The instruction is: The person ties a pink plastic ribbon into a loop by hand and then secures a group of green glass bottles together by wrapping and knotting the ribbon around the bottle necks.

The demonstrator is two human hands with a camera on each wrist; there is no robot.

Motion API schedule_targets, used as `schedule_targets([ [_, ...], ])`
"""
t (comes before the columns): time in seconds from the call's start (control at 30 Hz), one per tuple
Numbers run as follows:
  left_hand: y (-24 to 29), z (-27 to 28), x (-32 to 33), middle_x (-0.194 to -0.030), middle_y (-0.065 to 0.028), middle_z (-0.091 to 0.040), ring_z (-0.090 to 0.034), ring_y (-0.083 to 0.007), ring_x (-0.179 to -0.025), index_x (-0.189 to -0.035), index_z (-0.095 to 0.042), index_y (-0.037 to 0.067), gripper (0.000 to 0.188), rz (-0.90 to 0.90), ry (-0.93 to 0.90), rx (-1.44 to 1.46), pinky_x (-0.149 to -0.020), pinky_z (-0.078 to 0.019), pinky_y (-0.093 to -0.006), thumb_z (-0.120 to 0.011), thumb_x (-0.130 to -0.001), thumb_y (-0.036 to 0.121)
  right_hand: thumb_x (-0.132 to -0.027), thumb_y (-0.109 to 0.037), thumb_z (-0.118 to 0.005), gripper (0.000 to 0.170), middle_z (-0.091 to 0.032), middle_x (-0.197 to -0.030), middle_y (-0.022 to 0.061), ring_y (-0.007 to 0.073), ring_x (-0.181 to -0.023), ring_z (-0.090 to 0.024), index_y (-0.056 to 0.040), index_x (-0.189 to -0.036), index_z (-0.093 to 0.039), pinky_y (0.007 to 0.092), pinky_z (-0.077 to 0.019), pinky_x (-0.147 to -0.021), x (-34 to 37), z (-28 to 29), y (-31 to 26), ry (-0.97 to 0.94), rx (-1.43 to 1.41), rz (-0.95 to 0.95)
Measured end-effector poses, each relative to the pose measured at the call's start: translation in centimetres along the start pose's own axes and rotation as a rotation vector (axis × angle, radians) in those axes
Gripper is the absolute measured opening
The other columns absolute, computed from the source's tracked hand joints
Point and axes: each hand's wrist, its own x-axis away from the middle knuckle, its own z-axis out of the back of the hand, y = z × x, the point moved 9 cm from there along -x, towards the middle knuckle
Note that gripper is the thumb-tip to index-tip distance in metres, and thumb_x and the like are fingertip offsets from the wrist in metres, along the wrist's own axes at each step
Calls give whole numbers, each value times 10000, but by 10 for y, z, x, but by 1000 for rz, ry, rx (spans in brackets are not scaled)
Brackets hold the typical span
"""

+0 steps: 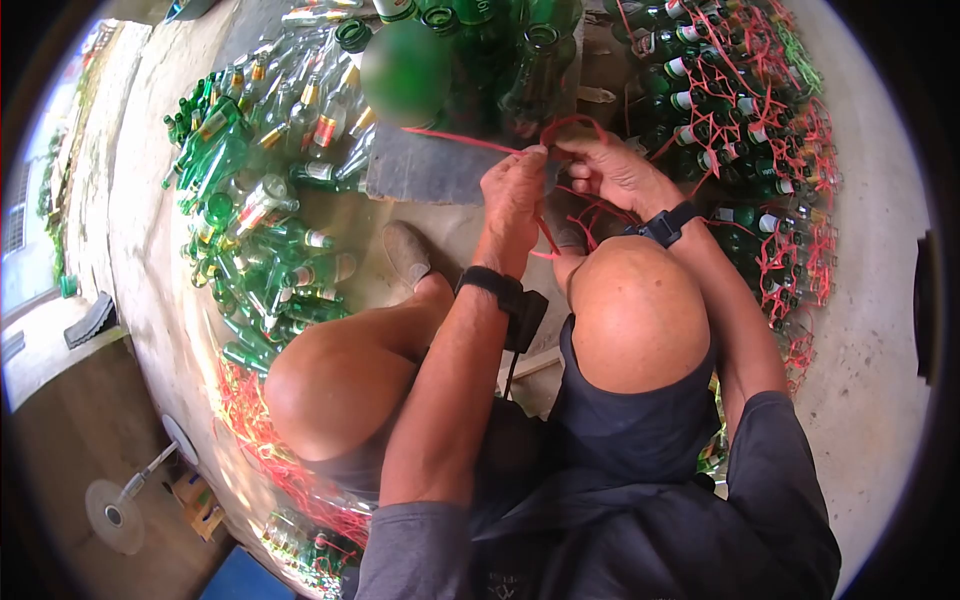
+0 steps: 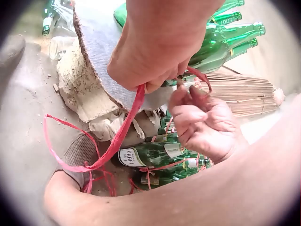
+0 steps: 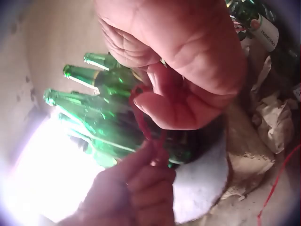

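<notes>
My left hand (image 1: 512, 200) pinches a red plastic string (image 1: 470, 140) beside a group of green glass bottles (image 1: 535, 85). The bottles stand on a dark, flat slab (image 1: 430, 178). My right hand (image 1: 620, 172), just right of the left, has its fingers curled round another part of the string, which forms a small loop above them. In the right wrist view, the string runs between the right fingers (image 3: 164, 110) and the left fingertips (image 3: 153, 153). A long tail of string (image 2: 113, 148) hangs below my left hand in the left wrist view.
Loose green and clear bottles (image 1: 240, 200) lie heaped at left. Bottles bound with red string (image 1: 770, 190) fill the right side. Red strings (image 1: 270, 430) lie beside my left knee. A fan (image 1: 115, 515) stands at lower left. A broom-like bundle (image 2: 244, 94) lies beyond the slab.
</notes>
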Motion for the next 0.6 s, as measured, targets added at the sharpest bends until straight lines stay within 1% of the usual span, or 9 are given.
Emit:
schedule_targets([
  [0.07, 0, -2, 0, -628, 65, -489, -370, -47, -471, -786, -614, 90, 217, 24, 21, 41, -419, -260, -245, -729, -909, 226, -944, -235, -741, 113, -593, -841, -83, 29, -646, -494, -174, -1010, -673, 225, -443, -582, -5, -5, 3, -42, -56, 3],
  [0.2, 0, -4, 0, -627, 66, -483, -371, -47, -479, -766, -598, 93, 220, 51, 12, 47, -425, -259, -248, -725, -904, 208, -934, -231, -755, 123, -593, -834, -81, 35, -645, -507, -166, -1001, -675, 235, -464, -582, -11, -4, 2, -36, -47, 21],
  [0.27, 2, -2, 0, -626, 61, -474, -373, -54, -485, -739, -575, 103, 229, 63, 39, 31, -431, -257, -256, -723, -895, 183, -919, -228, -773, 142, -589, -823, -81, 41, -648, -517, -153, -989, -674, 240, -484, -585, -10, -6, 0, -32, -12, 49],
  [0.3, 2, -2, -1, -626, 61, -474, -373, -54, -485, -739, -575, 103, 229, 63, 38, 31, -431, -257, -256, -723, -895, 183, -919, -228, -773, 142, -589, -823, -81, 41, -648, -517, -153, -989, -674, 240, -484, -585, -10, -5, -1, -31, -13, 50],
  [0.37, 0, 2, -3, -628, 53, -469, -373, -61, -492, -725, -565, 104, 232, 103, 78, 4, -437, -252, -265, -727, -878, 170, -920, -243, -774, 174, -579, -827, -70, 48, -654, -492, -141, -1013, -669, 228, -438, -597, -9, -7, 0, -51, -10, 31],
  [0.4, 0, 1, -2, -628, 53, -469, -373, -61, -492, -725, -565, 104, 232, 104, 78, 4, -437, -252, -265, -727, -878, 170, -920, -243, -774, 174, -579, -827, -70, 48, -654, -492, -141, -1013, -669, 228, -438, -597, -8, -6, 1, -50, -10, 30],
  [0.5, 5, 0, -1, -627, 47, -465, -371, -69, -491, -720, -561, 103, 234, 96, 95, -3, -439, -249, -273, -732, -864, 173, -926, -223, -757, 166, -571, -826, -65, 53, -650, -494, -128, -1034, -673, 235, -441, -589, -5, -7, -1, -57, -31, 54],
  [0.57, 5, 1, -1, -620, 43, -463, -368, -74, -481, -741, -586, 85, 207, 130, 112, -19, -439, -247, -280, -736, -853, 174, -947, -211, -704, 155, -594, -881, -56, 53, -662, -520, -127, -1078, -703, 245, -491, -597, -2, -6, -2, -53, 39, 55],
  [0.6, 4, 3, -2, -620, 43, -463, -368, -74, -481, -741, -586, 85, 207, 131, 112, -19, -439, -247, -280, -736, -853, 174, -947, -211, -704, 155, -594, -881, -56, 53, -662, -520, -127, -1078, -703, 245, -491, -597, -1, -7, -1, -53, 39, 55],
])
